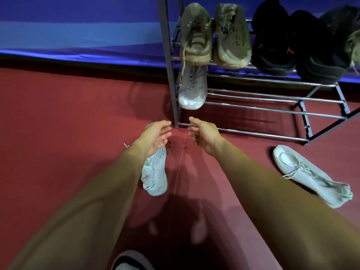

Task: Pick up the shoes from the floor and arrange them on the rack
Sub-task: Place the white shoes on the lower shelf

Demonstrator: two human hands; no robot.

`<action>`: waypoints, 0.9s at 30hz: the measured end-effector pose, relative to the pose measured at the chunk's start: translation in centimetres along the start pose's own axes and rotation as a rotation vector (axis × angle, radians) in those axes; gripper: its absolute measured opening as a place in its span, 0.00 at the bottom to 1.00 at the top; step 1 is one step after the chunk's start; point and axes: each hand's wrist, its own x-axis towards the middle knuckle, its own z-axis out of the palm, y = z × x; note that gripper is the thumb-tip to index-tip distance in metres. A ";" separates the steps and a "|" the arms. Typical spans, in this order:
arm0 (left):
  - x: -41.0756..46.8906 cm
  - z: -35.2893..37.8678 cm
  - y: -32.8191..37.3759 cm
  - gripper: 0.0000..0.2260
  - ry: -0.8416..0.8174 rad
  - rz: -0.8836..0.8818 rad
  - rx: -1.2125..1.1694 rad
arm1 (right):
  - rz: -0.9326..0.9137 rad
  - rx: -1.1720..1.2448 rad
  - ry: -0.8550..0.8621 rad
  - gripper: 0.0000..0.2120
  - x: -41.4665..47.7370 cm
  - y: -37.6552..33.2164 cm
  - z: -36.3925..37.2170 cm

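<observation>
Left hand: our left hand [155,136] is out in front, fingers spread loose, palm turned inward, holding nothing.
Right hand: our right hand [203,134] is likewise spread wide and empty, facing the left one, the two near each other by the rack's front corner post.
Floor shoe, left: a white shoe with green trim [155,173] lies on the red floor [58,117] under our left wrist; contact with the hand we cannot tell, the wrist overlaps it.
Floor shoe, right: a second white laced shoe [309,174] lies on the floor beside our right forearm, well apart from the hand, just off the rack's lower front corner.
Rack: metal-bar shoe rack [272,112] against the blue wall [78,26].
Lower shelf: one pale grey sneaker [191,89] at the left end, toe toward us.
Upper shelf: two olive sneakers [214,36] at the left, dark shoes [292,45] to their right.
Bottom edge: a striped shoe toe [132,260], partly cut off.
</observation>
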 end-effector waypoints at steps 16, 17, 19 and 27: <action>2.1 -6.5 -8.2 0.05 0.236 -0.018 0.398 | 0.131 -0.336 -0.059 0.10 0.1 10.1 2.6; 2.3 -6.9 -8.5 0.04 0.302 -0.007 0.441 | 0.135 -0.352 -0.064 0.09 0.1 10.5 2.8; 2.5 -7.8 -9.3 0.04 0.411 -0.019 0.480 | 0.153 -0.399 -0.089 0.09 0.1 11.5 3.5; 3.0 -9.0 -13.1 0.12 0.307 -0.233 0.348 | 0.170 -0.583 -0.097 0.06 2.3 15.9 5.2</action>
